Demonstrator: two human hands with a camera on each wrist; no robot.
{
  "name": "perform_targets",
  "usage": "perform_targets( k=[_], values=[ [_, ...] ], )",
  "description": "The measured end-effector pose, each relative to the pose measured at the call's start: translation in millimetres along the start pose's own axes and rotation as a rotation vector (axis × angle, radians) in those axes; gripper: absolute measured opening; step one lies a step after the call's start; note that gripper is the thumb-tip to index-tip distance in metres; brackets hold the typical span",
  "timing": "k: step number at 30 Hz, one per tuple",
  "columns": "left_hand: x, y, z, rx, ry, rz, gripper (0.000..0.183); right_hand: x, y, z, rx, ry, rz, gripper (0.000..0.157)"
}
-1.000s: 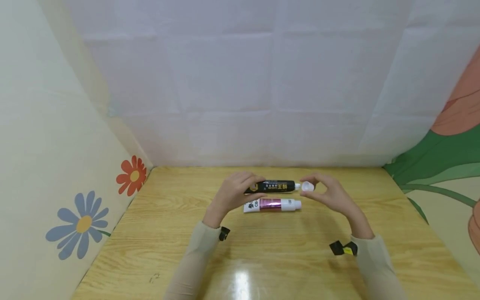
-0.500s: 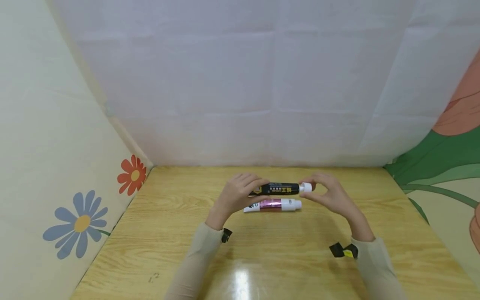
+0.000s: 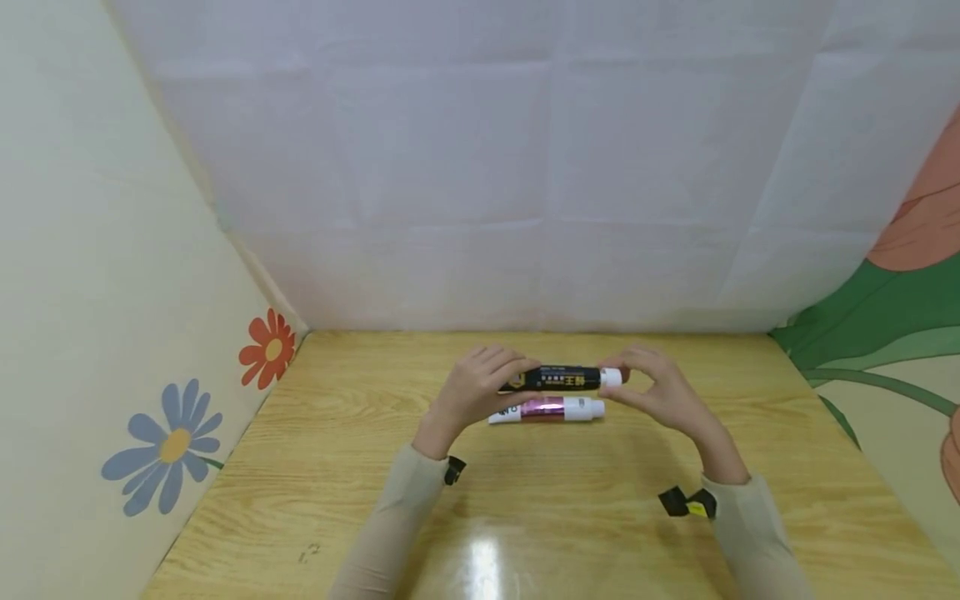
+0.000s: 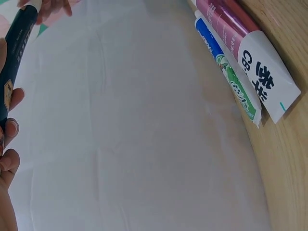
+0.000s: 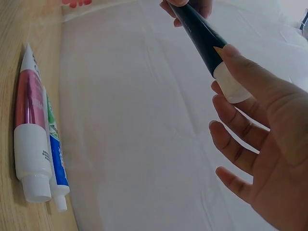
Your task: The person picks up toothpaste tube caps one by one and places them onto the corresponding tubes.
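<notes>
My left hand [image 3: 471, 389] grips a black toothpaste tube [image 3: 566, 378] with gold lettering, held level above the table. At the tube's right end sits a white cap [image 3: 611, 377], flush against the black body. My right hand [image 3: 662, 388] pinches this cap between thumb and fingers; in the right wrist view the thumb also reaches onto the tube's dark end. Below the black tube, a pink and white tube [image 3: 546, 409] lies on the table. Beside it, both wrist views show a smaller blue and green tube [image 4: 230, 74], which the head view hides.
The wood-grain table [image 3: 570, 517] ends at a pale hanging cloth [image 3: 480, 192] at the back. Side panels with painted flowers [image 3: 174, 446] stand left and right. Black straps [image 3: 686, 502] hang at the wrists.
The cap was apart from the tube's nozzle with its hollow side showing. It has since gone over the nozzle and now meets the tube's body. The left hand has shifted slightly right.
</notes>
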State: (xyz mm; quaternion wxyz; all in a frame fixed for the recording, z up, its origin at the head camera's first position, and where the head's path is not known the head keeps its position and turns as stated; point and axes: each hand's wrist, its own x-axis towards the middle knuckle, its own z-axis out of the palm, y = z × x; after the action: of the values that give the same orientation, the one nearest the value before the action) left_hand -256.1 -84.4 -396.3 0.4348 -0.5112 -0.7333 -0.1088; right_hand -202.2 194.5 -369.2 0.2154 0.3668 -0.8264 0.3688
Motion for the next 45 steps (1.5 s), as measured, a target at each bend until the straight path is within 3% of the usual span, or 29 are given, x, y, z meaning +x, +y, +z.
perform_targets(
  k=[7, 17, 21, 26, 35, 45],
  values=[
    [0.0, 0.5, 0.8, 0.0, 0.017, 0.012, 0.045, -8.8, 35.5, 11.5, -0.019, -0.006, 0.001, 0.033],
    [1.4, 1.1, -1.8, -0.014, 0.015, 0.016, 0.044, -8.3, 32.0, 11.4, -0.04, -0.021, 0.014, 0.016],
    [2.4, 1.2, -2.5, -0.019, 0.018, 0.021, 0.043, -6.3, 32.3, 12.2, -0.012, -0.02, -0.022, 0.01],
    [2.7, 1.3, -2.4, -0.017, 0.025, 0.026, 0.042, -2.7, 28.2, 12.8, 0.013, -0.025, -0.047, 0.024],
    [3.9, 1.3, -2.5, -0.024, 0.045, 0.023, 0.042, 6.3, -10.2, 3.1, 0.053, -0.022, 0.085, 0.033],
    [4.0, 1.3, -3.4, -0.029, 0.046, 0.018, 0.043, -3.7, 23.6, 15.0, 0.04, -0.013, 0.141, 0.043]
  ],
)
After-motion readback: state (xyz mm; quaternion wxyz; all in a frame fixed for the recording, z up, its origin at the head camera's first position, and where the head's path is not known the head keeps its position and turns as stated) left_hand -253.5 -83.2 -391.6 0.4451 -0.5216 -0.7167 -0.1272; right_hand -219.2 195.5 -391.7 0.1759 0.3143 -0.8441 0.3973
